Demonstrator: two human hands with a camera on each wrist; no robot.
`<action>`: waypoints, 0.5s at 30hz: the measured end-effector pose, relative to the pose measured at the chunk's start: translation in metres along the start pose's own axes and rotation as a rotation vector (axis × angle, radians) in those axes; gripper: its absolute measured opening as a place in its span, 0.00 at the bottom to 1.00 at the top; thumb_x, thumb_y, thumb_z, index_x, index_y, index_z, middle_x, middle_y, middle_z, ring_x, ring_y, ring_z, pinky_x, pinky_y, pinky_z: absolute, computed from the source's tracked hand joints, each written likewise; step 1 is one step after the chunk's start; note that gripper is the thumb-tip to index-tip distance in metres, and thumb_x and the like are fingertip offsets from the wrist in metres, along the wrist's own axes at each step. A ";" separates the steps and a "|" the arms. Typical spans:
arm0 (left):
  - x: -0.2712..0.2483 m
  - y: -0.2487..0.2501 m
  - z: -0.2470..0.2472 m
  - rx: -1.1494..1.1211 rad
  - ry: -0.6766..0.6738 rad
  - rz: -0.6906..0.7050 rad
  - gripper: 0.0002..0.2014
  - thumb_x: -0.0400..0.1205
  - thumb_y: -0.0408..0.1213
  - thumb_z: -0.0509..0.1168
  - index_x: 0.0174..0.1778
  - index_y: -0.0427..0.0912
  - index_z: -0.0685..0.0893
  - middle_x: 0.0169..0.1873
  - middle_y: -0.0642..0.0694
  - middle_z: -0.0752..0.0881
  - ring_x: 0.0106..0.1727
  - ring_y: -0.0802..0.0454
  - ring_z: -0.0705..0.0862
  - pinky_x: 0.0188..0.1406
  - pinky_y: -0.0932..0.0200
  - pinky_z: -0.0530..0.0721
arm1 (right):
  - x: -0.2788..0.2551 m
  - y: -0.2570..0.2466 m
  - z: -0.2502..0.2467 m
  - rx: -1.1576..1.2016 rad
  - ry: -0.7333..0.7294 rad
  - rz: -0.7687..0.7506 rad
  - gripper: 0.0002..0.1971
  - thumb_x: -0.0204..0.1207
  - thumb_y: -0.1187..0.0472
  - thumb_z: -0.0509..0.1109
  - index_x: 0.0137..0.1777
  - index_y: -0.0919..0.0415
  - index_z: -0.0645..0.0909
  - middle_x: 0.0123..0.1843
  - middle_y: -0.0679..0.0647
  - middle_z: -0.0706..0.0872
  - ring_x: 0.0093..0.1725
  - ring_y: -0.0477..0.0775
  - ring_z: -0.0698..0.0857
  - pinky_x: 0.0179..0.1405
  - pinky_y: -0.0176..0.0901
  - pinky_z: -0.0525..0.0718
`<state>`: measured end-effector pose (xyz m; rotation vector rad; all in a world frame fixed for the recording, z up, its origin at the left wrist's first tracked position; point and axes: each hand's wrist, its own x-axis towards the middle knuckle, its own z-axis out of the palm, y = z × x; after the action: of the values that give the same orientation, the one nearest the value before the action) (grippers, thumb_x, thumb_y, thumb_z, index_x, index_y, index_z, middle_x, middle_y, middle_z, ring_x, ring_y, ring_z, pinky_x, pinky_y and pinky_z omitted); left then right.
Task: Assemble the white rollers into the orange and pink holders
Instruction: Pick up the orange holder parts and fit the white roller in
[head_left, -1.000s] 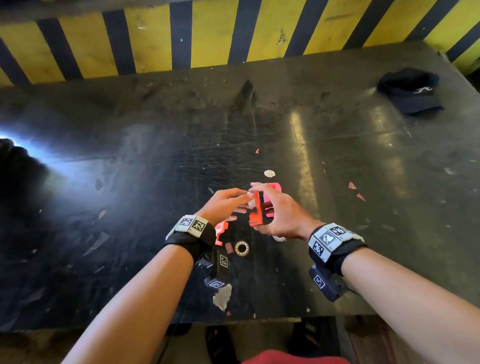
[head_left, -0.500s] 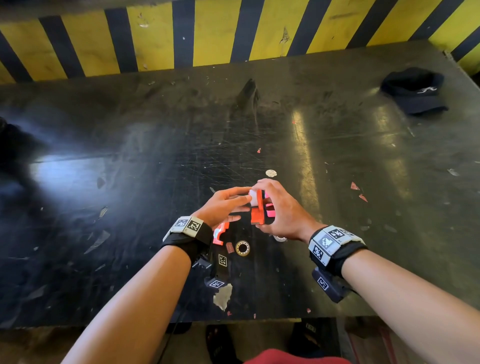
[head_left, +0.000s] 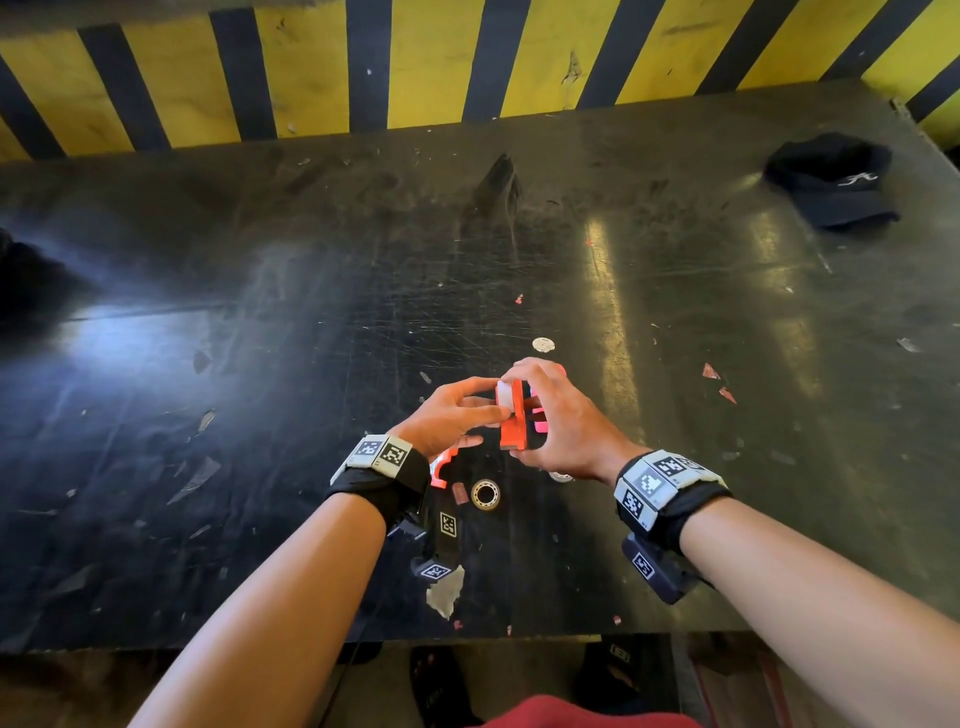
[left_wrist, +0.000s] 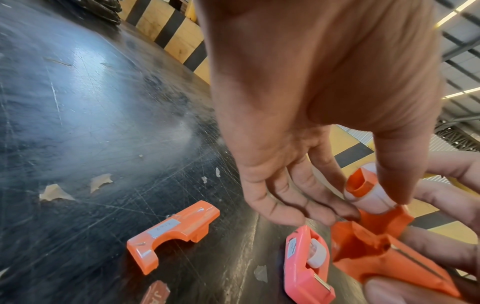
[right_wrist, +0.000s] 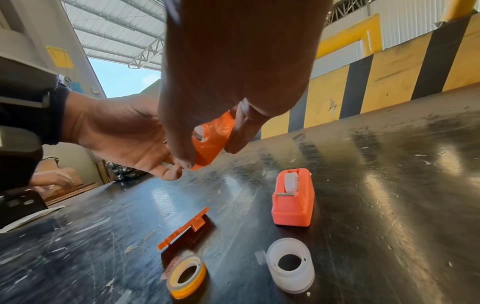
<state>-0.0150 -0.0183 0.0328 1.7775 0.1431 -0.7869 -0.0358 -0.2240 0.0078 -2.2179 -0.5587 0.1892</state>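
A: Right hand (head_left: 558, 421) grips the orange holder (head_left: 513, 415) above the bench's near edge, head view; left hand (head_left: 452, 413) pinches the white roller (head_left: 503, 396) at its cradle.

B: Left wrist: roller hub (left_wrist: 359, 183) tilted. Square it, then press.

A: Right wrist: pink holder (right_wrist: 292, 202) already loaded. Labels unreadable.

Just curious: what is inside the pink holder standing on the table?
A white roller sits in the pink holder's top slot, only its upper edge showing; the rest is hidden by the holder's walls.
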 end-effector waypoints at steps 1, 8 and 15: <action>0.000 0.000 0.000 0.000 0.000 -0.001 0.19 0.85 0.38 0.72 0.71 0.53 0.81 0.59 0.43 0.92 0.66 0.43 0.88 0.77 0.30 0.78 | 0.000 0.000 0.000 -0.002 0.000 -0.003 0.44 0.65 0.59 0.89 0.78 0.50 0.69 0.79 0.47 0.67 0.70 0.56 0.80 0.59 0.58 0.92; 0.002 0.000 0.003 0.017 0.002 -0.005 0.20 0.85 0.38 0.72 0.73 0.51 0.81 0.58 0.40 0.92 0.64 0.44 0.90 0.76 0.33 0.80 | 0.002 0.003 0.000 -0.020 0.024 -0.028 0.44 0.65 0.58 0.89 0.78 0.51 0.69 0.78 0.48 0.69 0.71 0.55 0.79 0.57 0.60 0.93; 0.003 0.001 0.005 0.012 0.003 0.000 0.19 0.85 0.37 0.72 0.72 0.51 0.80 0.58 0.38 0.91 0.63 0.42 0.90 0.75 0.34 0.82 | 0.002 0.005 -0.001 -0.049 0.023 -0.024 0.42 0.65 0.56 0.88 0.77 0.50 0.69 0.78 0.48 0.70 0.70 0.54 0.78 0.56 0.60 0.93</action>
<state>-0.0145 -0.0239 0.0317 1.7905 0.1403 -0.7863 -0.0317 -0.2265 0.0048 -2.2564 -0.5828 0.1381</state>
